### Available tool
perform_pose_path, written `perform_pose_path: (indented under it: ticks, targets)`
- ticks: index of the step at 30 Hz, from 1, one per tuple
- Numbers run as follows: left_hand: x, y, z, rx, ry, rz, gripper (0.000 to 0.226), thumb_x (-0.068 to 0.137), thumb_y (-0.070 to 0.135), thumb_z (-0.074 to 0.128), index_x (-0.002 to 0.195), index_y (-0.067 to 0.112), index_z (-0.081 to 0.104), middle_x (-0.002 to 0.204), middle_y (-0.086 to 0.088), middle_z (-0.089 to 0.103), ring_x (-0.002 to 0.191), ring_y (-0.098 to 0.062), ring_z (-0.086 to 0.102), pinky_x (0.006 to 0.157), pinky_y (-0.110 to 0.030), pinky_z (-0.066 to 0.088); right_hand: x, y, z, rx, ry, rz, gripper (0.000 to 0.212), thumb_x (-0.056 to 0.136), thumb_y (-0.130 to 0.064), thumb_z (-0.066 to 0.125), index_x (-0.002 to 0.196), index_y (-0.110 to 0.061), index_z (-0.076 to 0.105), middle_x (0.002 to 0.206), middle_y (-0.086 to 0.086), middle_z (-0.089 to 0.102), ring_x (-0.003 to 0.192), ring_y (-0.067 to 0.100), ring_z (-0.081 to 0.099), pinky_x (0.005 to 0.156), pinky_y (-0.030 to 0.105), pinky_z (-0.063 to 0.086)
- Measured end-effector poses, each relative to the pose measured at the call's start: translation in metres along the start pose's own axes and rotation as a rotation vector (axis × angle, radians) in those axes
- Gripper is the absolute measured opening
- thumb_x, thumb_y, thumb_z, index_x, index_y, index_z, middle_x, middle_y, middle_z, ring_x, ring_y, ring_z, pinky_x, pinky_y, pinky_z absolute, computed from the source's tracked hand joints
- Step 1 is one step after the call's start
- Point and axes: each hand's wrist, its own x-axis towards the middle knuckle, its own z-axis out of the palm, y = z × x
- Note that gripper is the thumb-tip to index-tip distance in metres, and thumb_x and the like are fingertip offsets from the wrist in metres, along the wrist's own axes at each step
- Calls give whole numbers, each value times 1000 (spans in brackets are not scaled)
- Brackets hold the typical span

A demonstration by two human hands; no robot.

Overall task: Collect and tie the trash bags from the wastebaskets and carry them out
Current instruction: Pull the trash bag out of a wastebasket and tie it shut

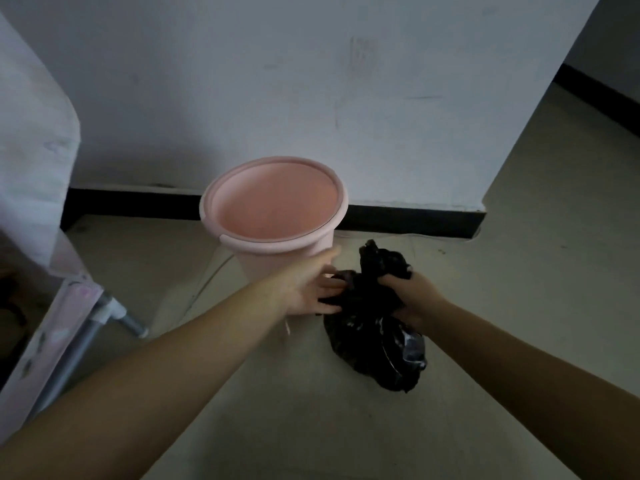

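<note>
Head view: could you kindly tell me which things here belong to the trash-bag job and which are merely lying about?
Job:
crumpled black plastic trash bag, gripped at its neck by the right hand
left hand, fingers touching the bag
round pink plastic wastebasket, no liner

Lying about:
white fabric cover
grey metal tube leg

The right hand point(414, 296) hides the neck of the black trash bag point(377, 348); at nine o'clock the frame's edge cuts off the pink-covered furniture point(45, 341).
</note>
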Motion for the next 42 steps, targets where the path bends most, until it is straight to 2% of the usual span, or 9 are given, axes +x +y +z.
perform_pose_path:
  ticks: [5,8,15,18,21,28,34,38,42]
  targets:
    - [-1,-19,10,1107,-78,461,35,82,23,68,114,15,55,100,6,61,93,-10,59,69,-12,46,-7,-16,-3,-66,-245,26,24,90,-15,58,112,-6,55,106,15,63,97,27,64,78,37,58]
    - [0,-12,-13,1453,67,496,8,84,18,57,85,11,54,79,2,55,77,-18,58,61,-24,37,-11,-30,-17,-377,-151,-129,17,91,-11,56,106,-5,57,96,15,62,81,23,64,58,28,59]
    - [-25,39,-50,1164,368,555,22,88,21,57,70,10,58,74,-11,62,77,-25,60,63,-30,40,-10,-52,-41,-852,164,-520,8,89,-22,55,86,-15,51,72,-2,52,67,19,50,57,27,35]
    - [-32,52,-55,1019,476,595,22,85,24,45,93,10,60,93,-15,64,94,-34,62,82,-38,47,-13,-65,-35,-839,170,-575,9,87,-18,56,91,-13,50,71,-2,47,66,15,45,58,27,35]
    - [-42,60,-56,954,583,577,33,89,8,36,116,3,54,97,-18,54,71,-35,64,62,-31,51,-16,-73,-29,-877,173,-632,26,85,-3,46,109,-13,52,93,7,52,82,21,49,64,29,37]
    - [-54,62,-55,1043,603,653,23,91,9,34,72,16,44,65,-8,51,43,-26,56,45,-26,40,-36,-57,9,-1199,200,-900,36,88,-34,55,117,-13,52,118,10,48,114,28,45,90,37,44]
    - [-66,60,-58,1140,533,655,27,93,6,34,82,14,57,72,-14,60,53,-30,64,54,-36,50,-4,-32,32,-1622,311,-639,78,84,-42,59,144,-14,17,138,15,37,124,33,39,100,41,37]
    - [-69,57,-71,1358,740,730,21,92,9,37,84,13,55,71,-6,56,68,-29,54,52,-31,34,9,-36,18,-1524,311,-478,24,88,-19,50,109,-8,50,107,14,63,101,33,59,83,38,42]
    - [-65,61,-79,1162,914,773,19,93,22,43,95,13,60,81,-10,66,74,-32,63,68,-39,52,4,-65,17,-1111,197,-493,23,89,-25,54,82,-3,59,77,11,61,75,28,61,64,31,46]
